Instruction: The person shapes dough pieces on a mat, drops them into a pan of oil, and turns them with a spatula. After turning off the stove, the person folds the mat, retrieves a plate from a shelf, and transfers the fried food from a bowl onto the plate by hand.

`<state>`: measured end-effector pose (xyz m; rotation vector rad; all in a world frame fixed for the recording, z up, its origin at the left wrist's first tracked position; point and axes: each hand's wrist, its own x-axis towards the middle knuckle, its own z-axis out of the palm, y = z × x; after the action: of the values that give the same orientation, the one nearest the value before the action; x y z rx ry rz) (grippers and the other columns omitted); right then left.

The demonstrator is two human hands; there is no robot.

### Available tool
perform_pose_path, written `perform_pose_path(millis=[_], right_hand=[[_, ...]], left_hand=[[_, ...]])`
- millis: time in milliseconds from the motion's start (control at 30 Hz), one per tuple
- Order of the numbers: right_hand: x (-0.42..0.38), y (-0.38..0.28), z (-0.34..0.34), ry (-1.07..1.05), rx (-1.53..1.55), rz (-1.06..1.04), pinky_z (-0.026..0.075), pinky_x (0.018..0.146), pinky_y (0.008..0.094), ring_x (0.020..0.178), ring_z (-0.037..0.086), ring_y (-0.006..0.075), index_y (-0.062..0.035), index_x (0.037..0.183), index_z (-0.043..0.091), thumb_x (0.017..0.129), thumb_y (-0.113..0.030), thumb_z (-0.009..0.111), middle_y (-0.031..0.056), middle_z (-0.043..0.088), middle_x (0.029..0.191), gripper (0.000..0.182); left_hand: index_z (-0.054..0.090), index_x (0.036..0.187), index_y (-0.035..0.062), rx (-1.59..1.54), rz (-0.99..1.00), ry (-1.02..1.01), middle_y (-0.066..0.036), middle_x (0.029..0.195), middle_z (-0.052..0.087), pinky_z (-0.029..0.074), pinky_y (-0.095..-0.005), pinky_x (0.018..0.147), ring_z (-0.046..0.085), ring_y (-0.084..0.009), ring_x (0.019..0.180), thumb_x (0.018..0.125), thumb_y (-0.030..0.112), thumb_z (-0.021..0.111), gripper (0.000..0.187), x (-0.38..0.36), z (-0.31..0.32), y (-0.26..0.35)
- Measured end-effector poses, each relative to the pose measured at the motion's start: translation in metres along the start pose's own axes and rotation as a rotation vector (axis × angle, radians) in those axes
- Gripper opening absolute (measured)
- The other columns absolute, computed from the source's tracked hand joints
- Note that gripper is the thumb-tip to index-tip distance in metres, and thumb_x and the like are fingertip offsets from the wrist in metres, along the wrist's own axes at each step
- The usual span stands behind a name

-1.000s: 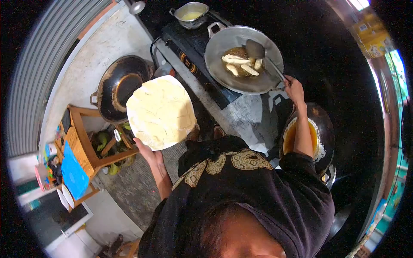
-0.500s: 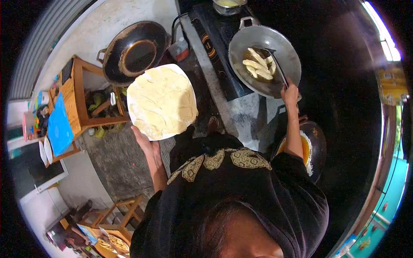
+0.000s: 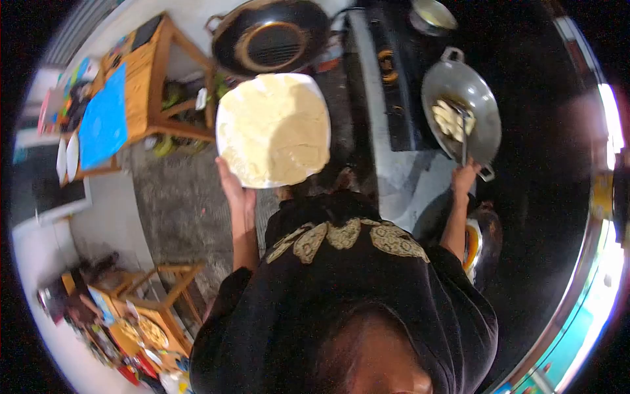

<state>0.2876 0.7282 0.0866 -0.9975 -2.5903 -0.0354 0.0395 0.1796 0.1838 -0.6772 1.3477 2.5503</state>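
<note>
A white plate [image 3: 222,123] covered with flat, pale dough [image 3: 272,131] rests in my left hand [image 3: 237,194], which grips its lower left edge. My right hand [image 3: 464,177] is closed around the handle of a dark spatula [image 3: 465,141]. The spatula's head reaches into a grey metal wok [image 3: 482,98] on the black stove. Several pale, elongated pieces [image 3: 449,121] lie in the wok, in oil, against the spatula head.
A dark wok [image 3: 226,46] leans near the wall. A small pot [image 3: 433,18] sits at the stove's [image 3: 396,98] far end. A bowl with orange liquid [image 3: 471,246] is below my right forearm. Wooden tables [image 3: 146,88] stand at left.
The view has turned, so the wok and stove appear farther right. The plate stays in my left hand. My right hand still holds the spatula, and the pieces look more bunched together.
</note>
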Motion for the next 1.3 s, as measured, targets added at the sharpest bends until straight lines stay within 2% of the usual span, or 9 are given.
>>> perform_pose_path(millis=[33, 367, 433, 633, 733, 833, 867, 1167, 1300], right_hand=[[0.006, -0.019, -0.013, -0.211, 0.042, 0.192, 0.032, 0.096, 0.0491, 0.103, 0.044, 0.0437, -0.0019, 0.126, 0.046, 0.064, -0.001, 0.063, 0.0287, 0.048, 0.107, 0.065], [-0.002, -0.012, 0.003, 0.019, -0.265, 0.160, 0.042, 0.080, 0.0470, 0.093, 0.049, 0.0401, -0.0079, 0.119, 0.053, 0.067, -0.008, 0.069, 0.0216, 0.044, 0.107, 0.054], [-0.003, -0.044, -0.021, 0.187, -0.337, 0.116, 0.043, 0.079, 0.0450, 0.083, 0.054, 0.0349, -0.0100, 0.119, 0.052, 0.076, -0.012, 0.068, 0.0161, 0.053, 0.084, 0.046], [-0.010, -0.240, -0.004, 0.267, 0.427, -0.087, 0.048, 0.063, 0.0383, 0.076, 0.060, 0.0309, -0.0045, 0.112, 0.054, 0.087, -0.011, 0.058, 0.0149, 0.062, 0.076, 0.026], [-0.046, -0.327, 0.027, 0.094, 0.563, -0.395, 0.046, 0.059, 0.0331, 0.065, 0.057, 0.0244, -0.0040, 0.102, 0.057, 0.084, -0.003, 0.058, 0.0147, 0.060, 0.076, 0.018], [-0.081, -0.378, 0.058, -0.528, 0.574, -0.279, 0.041, 0.053, 0.0317, 0.054, 0.049, 0.0188, -0.0001, 0.074, 0.058, 0.085, -0.016, 0.062, 0.0128, 0.056, 0.062, 0.020], [-0.097, -0.386, 0.086, -0.488, 0.640, -0.296, 0.040, 0.051, 0.0326, 0.051, 0.046, 0.0161, 0.0000, 0.074, 0.058, 0.086, -0.020, 0.061, 0.0115, 0.052, 0.055, 0.024], [-0.079, -0.599, 0.096, -1.268, 1.194, -0.009, 0.050, 0.062, 0.0279, 0.069, 0.060, 0.0147, -0.0039, 0.114, 0.055, 0.096, -0.038, 0.044, 0.0059, 0.063, 0.081, 0.040], [-0.021, -0.760, 0.078, -1.582, 1.533, 0.056, 0.045, 0.090, 0.0416, 0.107, 0.054, 0.0229, -0.0051, 0.136, 0.035, 0.094, -0.054, 0.036, 0.0125, 0.054, 0.120, 0.064]], left_hand=[[0.033, 0.135, -0.0004, 0.010, -0.004, 0.025, -0.015, 0.137, 0.041, 0.037, -0.0384, 0.101, 0.043, -0.0273, 0.123, 0.095, 0.048, 0.038, 0.063, 0.001, -0.006, 0.009], [0.036, 0.134, -0.0006, -0.118, 0.024, -0.004, -0.011, 0.134, 0.045, 0.035, -0.0368, 0.102, 0.045, -0.0241, 0.121, 0.097, 0.045, 0.035, 0.058, 0.022, -0.036, 0.035], [0.036, 0.134, -0.0005, -0.155, 0.021, -0.037, -0.011, 0.135, 0.045, 0.035, -0.0369, 0.102, 0.045, -0.0238, 0.122, 0.097, 0.045, 0.036, 0.059, 0.026, -0.043, 0.034], [0.036, 0.135, 0.0002, -0.246, 0.024, 0.046, -0.011, 0.136, 0.045, 0.033, -0.0377, 0.103, 0.044, -0.0244, 0.123, 0.096, 0.047, 0.034, 0.060, 0.047, -0.090, 0.070], [0.035, 0.135, 0.0007, -0.301, 0.049, 0.079, -0.010, 0.136, 0.044, 0.034, -0.0383, 0.104, 0.043, -0.0249, 0.124, 0.097, 0.046, 0.031, 0.059, 0.066, -0.123, 0.099], [0.034, 0.135, 0.0009, -0.315, 0.127, 0.129, -0.011, 0.137, 0.043, 0.034, -0.0389, 0.104, 0.043, -0.0253, 0.125, 0.098, 0.045, 0.029, 0.059, 0.082, -0.146, 0.139], [0.034, 0.136, 0.0009, -0.312, 0.156, 0.155, -0.011, 0.138, 0.042, 0.033, -0.0391, 0.104, 0.043, -0.0254, 0.125, 0.098, 0.045, 0.028, 0.058, 0.087, -0.152, 0.153], [0.034, 0.135, 0.0005, -0.302, 0.276, 0.190, -0.012, 0.138, 0.042, 0.035, -0.0388, 0.104, 0.043, -0.0254, 0.125, 0.098, 0.044, 0.027, 0.058, 0.224, -0.202, 0.221], [0.035, 0.136, 0.0025, -0.242, 0.211, 0.149, -0.011, 0.137, 0.043, 0.035, -0.0405, 0.103, 0.044, -0.0260, 0.124, 0.098, 0.044, 0.030, 0.056, 0.299, -0.209, 0.251]])
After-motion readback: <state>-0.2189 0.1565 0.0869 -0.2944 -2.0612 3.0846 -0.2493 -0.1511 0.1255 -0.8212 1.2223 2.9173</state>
